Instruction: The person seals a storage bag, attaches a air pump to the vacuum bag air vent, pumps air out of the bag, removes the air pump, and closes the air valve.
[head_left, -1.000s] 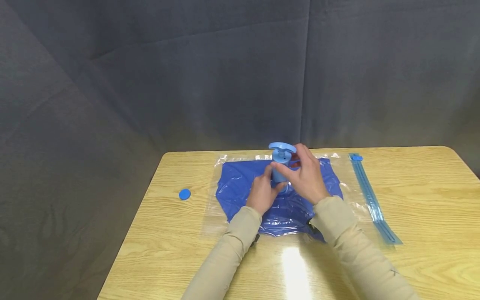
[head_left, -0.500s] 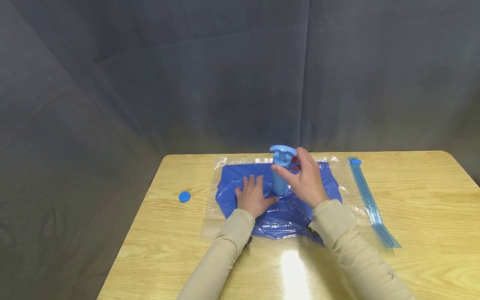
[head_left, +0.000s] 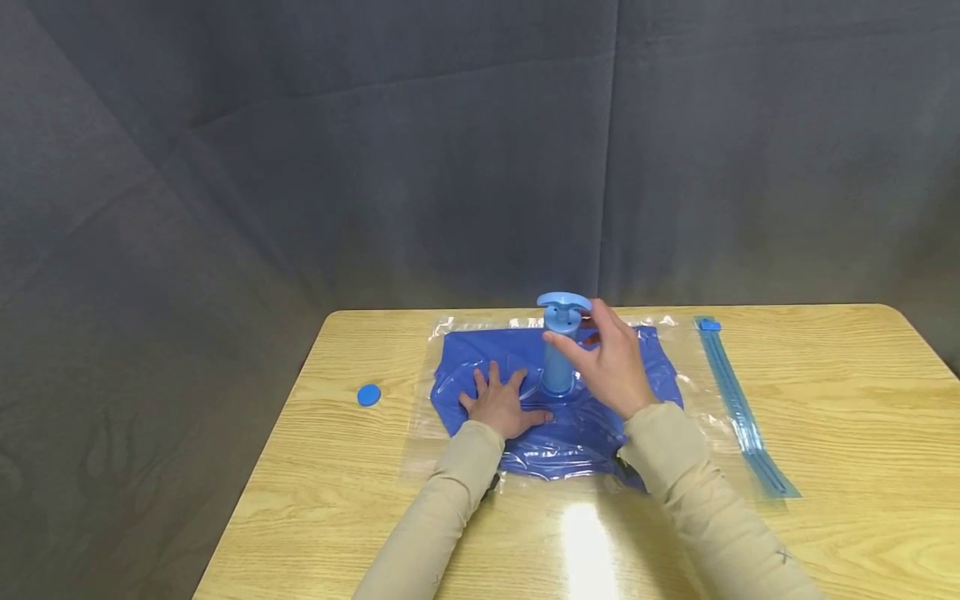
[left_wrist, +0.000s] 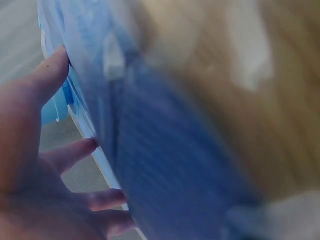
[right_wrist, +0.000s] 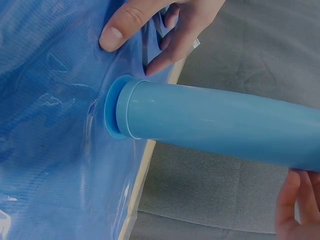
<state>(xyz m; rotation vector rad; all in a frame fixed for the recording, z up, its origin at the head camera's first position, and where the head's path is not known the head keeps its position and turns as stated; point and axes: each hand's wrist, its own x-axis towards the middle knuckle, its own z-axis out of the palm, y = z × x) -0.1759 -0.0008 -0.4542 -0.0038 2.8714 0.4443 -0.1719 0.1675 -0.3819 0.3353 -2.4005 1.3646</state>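
A clear vacuum bag (head_left: 697,392) with blue cloth (head_left: 480,354) inside lies flat on the wooden table (head_left: 840,400). A light blue hand pump (head_left: 558,354) stands upright on the bag's valve. My right hand (head_left: 611,362) grips the pump near its top, just under the T-handle. In the right wrist view the pump's tube (right_wrist: 215,125) meets the valve collar (right_wrist: 114,114). My left hand (head_left: 498,400) lies flat with spread fingers on the bag, just left of the pump's base. The left wrist view is blurred, showing the left hand's fingers (left_wrist: 50,75) against the blue bag (left_wrist: 165,165).
A small round blue cap (head_left: 368,394) sits on the table left of the bag. A long blue sealing clip (head_left: 738,408) lies to the right of the bag. A grey fabric backdrop stands behind the table.
My left hand let go of the pump's base, slid left and now lies flat on the bag. The right hand kept its hold on the pump.
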